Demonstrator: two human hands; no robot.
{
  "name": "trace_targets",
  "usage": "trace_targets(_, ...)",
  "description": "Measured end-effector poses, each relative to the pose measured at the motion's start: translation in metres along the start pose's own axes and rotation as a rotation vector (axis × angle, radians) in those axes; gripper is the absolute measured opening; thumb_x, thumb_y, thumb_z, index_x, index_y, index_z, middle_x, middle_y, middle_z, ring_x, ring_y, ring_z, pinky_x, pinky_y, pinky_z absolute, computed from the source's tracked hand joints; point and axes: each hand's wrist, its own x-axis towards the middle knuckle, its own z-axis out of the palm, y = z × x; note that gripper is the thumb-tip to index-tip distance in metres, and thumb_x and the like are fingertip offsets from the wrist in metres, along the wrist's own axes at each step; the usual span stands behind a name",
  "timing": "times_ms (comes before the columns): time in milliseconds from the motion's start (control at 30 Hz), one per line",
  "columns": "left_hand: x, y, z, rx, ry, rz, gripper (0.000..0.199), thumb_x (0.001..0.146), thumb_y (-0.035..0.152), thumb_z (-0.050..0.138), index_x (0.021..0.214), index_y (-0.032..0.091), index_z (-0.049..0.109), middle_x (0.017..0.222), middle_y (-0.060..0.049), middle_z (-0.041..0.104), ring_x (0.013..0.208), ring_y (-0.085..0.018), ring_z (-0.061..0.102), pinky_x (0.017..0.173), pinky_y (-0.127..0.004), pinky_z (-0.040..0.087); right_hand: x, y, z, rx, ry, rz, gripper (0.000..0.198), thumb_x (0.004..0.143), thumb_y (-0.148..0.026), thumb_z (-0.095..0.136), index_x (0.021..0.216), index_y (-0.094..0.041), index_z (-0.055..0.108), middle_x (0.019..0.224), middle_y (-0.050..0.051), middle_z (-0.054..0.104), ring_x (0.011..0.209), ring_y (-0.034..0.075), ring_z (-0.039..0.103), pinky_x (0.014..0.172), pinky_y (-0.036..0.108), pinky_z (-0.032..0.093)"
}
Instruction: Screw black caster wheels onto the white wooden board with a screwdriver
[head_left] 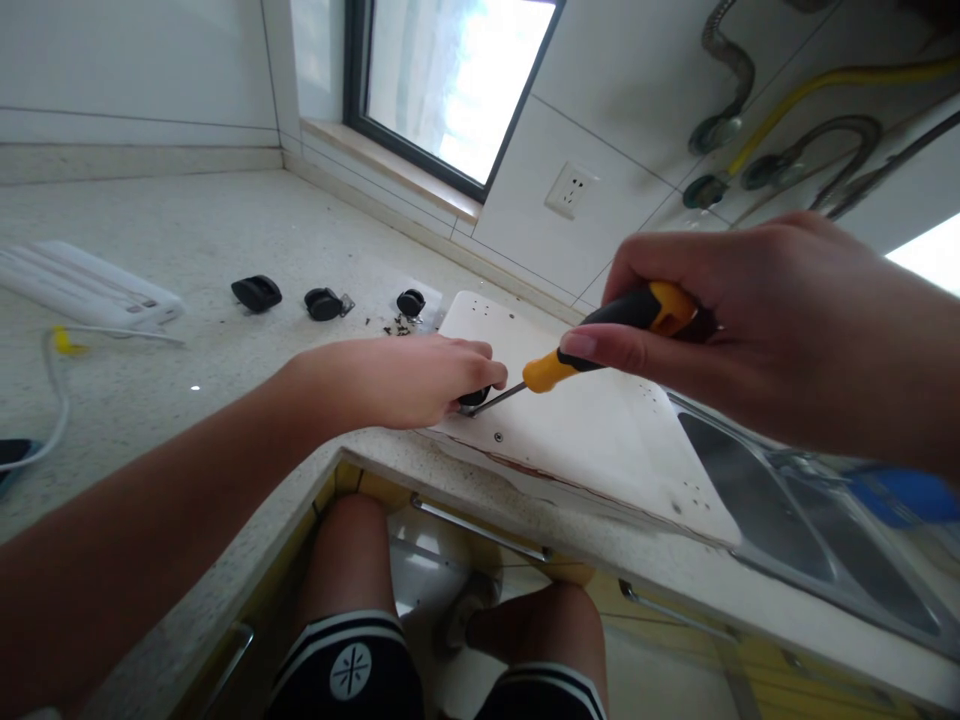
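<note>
My right hand (720, 330) is wrapped round the yellow and black handle of a screwdriver (551, 370). The metal shaft slants down to the left, its tip at the metal plate of a black caster wheel (474, 397). My left hand (427, 380) grips that caster near the front left corner of a white board (577, 430), and its fingers cover most of the wheel. Whether a screw sits under the tip is too small to tell. Small holes show near the board's other corners.
Three loose casters (324, 303) stand along the counter (187, 220), with several small screws (397, 327) beside the nearest one. A white power bank (82, 285) with a cable lies left. The sink (765, 490) is right of the board; a wall socket (571, 190) is behind.
</note>
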Motion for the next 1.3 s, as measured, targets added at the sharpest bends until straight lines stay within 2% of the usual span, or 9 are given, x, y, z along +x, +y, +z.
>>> trace_targets(167,0.001,-0.002,0.002,0.071,-0.023,0.014,0.054,0.100,0.011,0.058,0.148,0.032,0.069,0.138,-0.009,0.074,0.120,-0.031,0.072,0.100,-0.041,0.053,0.000,0.008,0.007,-0.079,-0.017,0.085,0.080,0.103,-0.088,0.050,0.059,-0.023,0.064,0.045,0.003,0.041,0.049,0.015,0.040,0.061,0.039,0.027)
trace_targets(433,0.000,0.002,-0.005,0.045,-0.057,-0.044,0.053,0.101,0.014,0.062,0.151,0.033,0.068,0.143,-0.008,0.073,0.120,-0.029,0.072,0.100,-0.037,0.053,-0.016,0.026,0.023,0.241,0.185,-0.132,0.060,0.099,-0.080,0.070,0.084,-0.023,0.077,0.053,-0.005,0.057,0.039,0.005,0.043,0.037,0.025,0.026)
trace_targets(533,-0.001,0.005,-0.004,0.051,-0.033,-0.023,0.051,0.101,0.013,0.061,0.148,0.031,0.068,0.141,-0.009,0.073,0.118,-0.027,0.073,0.098,-0.035,0.053,-0.024,0.044,0.037,0.512,0.339,0.078,0.047,0.089,-0.067,0.090,0.082,-0.021,0.081,0.055,-0.003,0.059,0.045,0.006,0.044,0.038,0.023,0.027)
trace_targets(600,-0.001,0.007,0.000,0.064,-0.011,0.005,0.051,0.099,0.008,0.059,0.144,0.028,0.070,0.140,-0.009,0.073,0.117,-0.026,0.073,0.098,-0.034,0.053,-0.022,0.061,0.057,0.935,0.587,0.400,0.048,0.066,-0.051,0.110,0.083,-0.017,0.081,0.056,-0.001,0.061,0.044,0.008,0.050,0.039,0.024,0.032)
trace_targets(767,-0.003,0.003,-0.003,-0.013,0.024,0.031,0.058,0.096,0.011,0.065,0.151,0.030,0.067,0.153,-0.009,0.069,0.131,-0.027,0.072,0.105,-0.034,0.052,0.015,0.095,0.121,1.375,0.788,0.739,0.047,0.105,-0.052,0.076,0.076,-0.020,0.057,0.059,-0.007,0.047,0.045,0.005,0.040,0.039,0.020,0.025)
trace_targets(900,-0.005,-0.036,-0.022,-0.223,0.100,-0.035,0.081,0.089,0.044,0.087,0.165,0.036,0.059,0.165,-0.007,0.066,0.139,-0.031,0.070,0.106,-0.034,0.056,0.063,0.104,0.164,1.670,0.651,0.985,0.037,0.112,-0.052,0.068,0.108,-0.016,0.069,0.082,-0.004,0.061,0.057,0.006,0.050,0.049,0.018,0.044)
trace_targets(1033,-0.001,-0.100,-0.025,-0.202,0.357,-0.324,0.061,0.100,0.050,0.069,0.155,0.024,0.066,0.145,-0.013,0.080,0.126,-0.030,0.078,0.097,-0.037,0.061,0.110,0.093,0.199,1.867,0.592,1.012,0.039,0.110,-0.052,0.070,0.128,-0.017,0.071,0.112,0.006,0.074,0.087,0.015,0.071,0.074,0.031,0.064)
trace_targets(1167,0.010,-0.139,0.001,-0.077,0.318,-0.482,0.028,0.104,0.040,0.073,0.122,0.021,0.081,0.114,-0.009,0.087,0.104,-0.028,0.083,0.094,-0.038,0.063,0.135,0.075,0.227,1.977,0.589,0.991,0.041,0.109,-0.051,0.072,0.133,-0.018,0.071,0.123,0.009,0.074,0.099,0.019,0.074,0.084,0.037,0.067)
trace_targets(1300,0.019,-0.151,0.035,0.057,0.276,-0.537,0.036,0.109,0.042,0.077,0.136,0.018,0.074,0.139,-0.012,0.075,0.121,-0.028,0.076,0.105,-0.052,0.065,0.136,0.072,0.247,2.023,0.626,0.947,0.042,0.109,-0.052,0.072,0.132,-0.017,0.071,0.121,0.008,0.074,0.097,0.019,0.074,0.083,0.036,0.067)
